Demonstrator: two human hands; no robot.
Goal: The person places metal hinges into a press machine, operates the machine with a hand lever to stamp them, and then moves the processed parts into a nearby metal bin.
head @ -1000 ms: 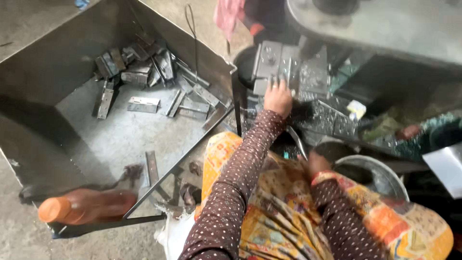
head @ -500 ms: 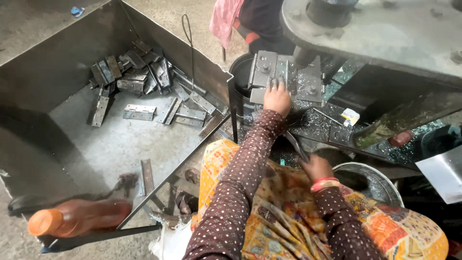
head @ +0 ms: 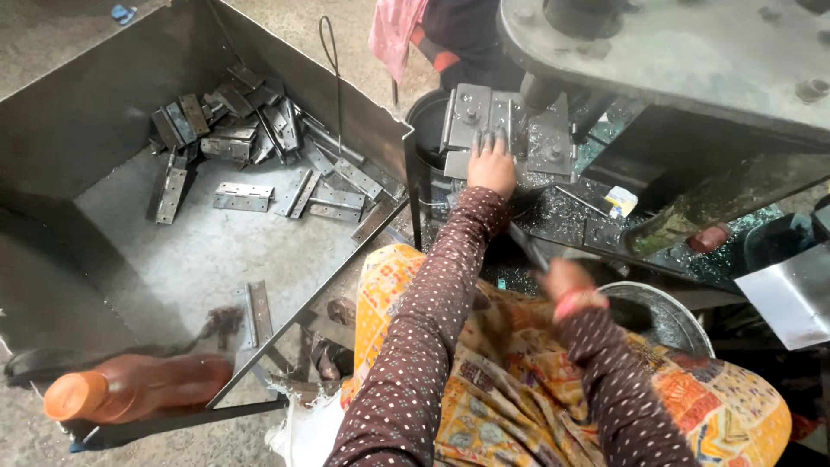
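My left hand (head: 491, 164) reaches forward onto the grey metal die block (head: 510, 125) of a press, fingers stretched flat against it; whether a piece lies under them is hidden. My right hand (head: 566, 281) is blurred, curled over my lap beside a round metal pan (head: 670, 316); its contents cannot be made out. The heavy press head (head: 674, 52) hangs above the die. Both arms wear dark dotted sleeves, with patterned yellow cloth (head: 519, 389) over my lap.
A large open sheet-metal bin (head: 156, 259) on the left holds several flat hinge-like metal pieces (head: 242, 197). An orange-capped bottle (head: 130, 389) lies at its near corner. Another person's pink cloth (head: 393, 30) shows behind the press. Shiny metal sheet (head: 791, 294) sits at right.
The view has tilted, showing more of the press. My left hand stays on the die block. My right hand has lifted slightly and is blurred.
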